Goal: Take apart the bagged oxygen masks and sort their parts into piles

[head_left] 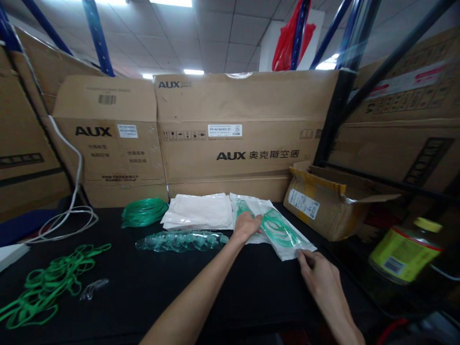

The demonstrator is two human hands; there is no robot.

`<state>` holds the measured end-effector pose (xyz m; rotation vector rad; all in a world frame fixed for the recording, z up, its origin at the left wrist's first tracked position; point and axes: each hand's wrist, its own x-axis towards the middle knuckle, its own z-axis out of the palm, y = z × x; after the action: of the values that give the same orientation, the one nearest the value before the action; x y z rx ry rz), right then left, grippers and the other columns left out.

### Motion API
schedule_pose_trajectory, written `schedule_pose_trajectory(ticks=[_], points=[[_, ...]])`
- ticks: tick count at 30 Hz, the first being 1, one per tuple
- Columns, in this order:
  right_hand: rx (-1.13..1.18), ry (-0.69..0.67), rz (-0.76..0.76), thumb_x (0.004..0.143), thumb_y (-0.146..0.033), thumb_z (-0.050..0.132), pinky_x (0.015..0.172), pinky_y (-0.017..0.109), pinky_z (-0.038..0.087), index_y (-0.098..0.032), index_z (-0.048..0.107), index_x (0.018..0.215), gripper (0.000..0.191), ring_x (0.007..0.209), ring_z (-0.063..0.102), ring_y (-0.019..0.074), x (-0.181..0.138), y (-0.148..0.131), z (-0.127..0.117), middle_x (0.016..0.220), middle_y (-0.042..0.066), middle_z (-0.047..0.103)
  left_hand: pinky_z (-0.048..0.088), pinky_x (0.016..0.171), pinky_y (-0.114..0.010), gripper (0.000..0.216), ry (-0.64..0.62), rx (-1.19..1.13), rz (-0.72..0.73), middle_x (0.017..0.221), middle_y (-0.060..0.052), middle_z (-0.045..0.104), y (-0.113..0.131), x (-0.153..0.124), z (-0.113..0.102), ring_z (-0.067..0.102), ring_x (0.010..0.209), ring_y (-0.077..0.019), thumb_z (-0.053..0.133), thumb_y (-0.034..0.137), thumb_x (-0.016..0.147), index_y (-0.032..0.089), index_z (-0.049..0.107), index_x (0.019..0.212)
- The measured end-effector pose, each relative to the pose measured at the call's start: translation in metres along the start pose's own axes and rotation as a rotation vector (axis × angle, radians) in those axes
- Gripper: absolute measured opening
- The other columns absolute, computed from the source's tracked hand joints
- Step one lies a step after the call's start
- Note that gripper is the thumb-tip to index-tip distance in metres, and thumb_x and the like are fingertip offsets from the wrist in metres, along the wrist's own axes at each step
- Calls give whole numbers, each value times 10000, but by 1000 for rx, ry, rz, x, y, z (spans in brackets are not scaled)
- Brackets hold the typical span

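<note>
In the head view, a clear-and-white packet of coiled green tubing (282,230) lies slanted at the right of the black table. My right hand (321,278) pinches its near right corner between thumb and fingers. My left hand (247,226) is closed at the packet's left edge, its fingertips partly hidden. Under and beside that hand lies another such packet (239,200), overlapped by the first. A stack of flat white pouches (198,212) sits just left of them. In front of the stack is a row of clear teal plastic masks (181,241), nested together.
A coil of green tubing (143,212), tangled green elastic straps (53,282) and small clear pieces (94,289) lie at left. An opened carton (312,203) and a yellow-labelled bottle (404,254) stand right. Large cardboard boxes (247,105) wall the back; a white cable (77,177) hangs left.
</note>
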<state>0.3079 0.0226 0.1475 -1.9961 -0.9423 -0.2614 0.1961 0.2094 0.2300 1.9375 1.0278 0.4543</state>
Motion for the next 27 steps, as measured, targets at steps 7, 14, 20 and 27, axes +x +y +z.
schedule_pose_trajectory(ticks=[7, 14, 20, 27], points=[[109, -7, 150, 772, -554, 518, 841, 439, 550, -163, 808, 1014, 544, 866, 752, 348, -3, 0, 1, 973, 182, 797, 585, 918, -459, 341, 36, -55, 22, 1285, -110, 649, 2, 11, 12, 670, 1085, -248, 649, 350, 993, 167, 626, 1280], [336, 67, 336, 680, -580, 671, 760, 479, 553, -207, 797, 845, 426, 778, 743, 355, -6, 1, -5, 862, 133, 799, 606, 802, -389, 313, 67, -267, 171, 1114, -81, 699, 12, 4, 18, 703, 891, -194, 624, 365, 1008, 145, 628, 1230], [784, 326, 363, 699, -538, 796, 1041, 440, 528, -194, 700, 1053, 502, 1160, 701, 292, -4, -23, 1, 1175, 126, 764, 552, 629, -252, 142, 113, -481, 352, 816, 12, 686, 16, -3, 8, 684, 622, -133, 463, 326, 1058, 210, 546, 1054], [1149, 389, 503, 555, -438, 948, 913, 350, 623, -233, 570, 937, 575, 1014, 747, 233, 7, -48, 11, 892, 16, 745, 550, 678, -249, 148, 30, -623, 512, 835, 14, 692, 9, -23, -8, 672, 716, -142, 463, 372, 1051, 230, 480, 1014]])
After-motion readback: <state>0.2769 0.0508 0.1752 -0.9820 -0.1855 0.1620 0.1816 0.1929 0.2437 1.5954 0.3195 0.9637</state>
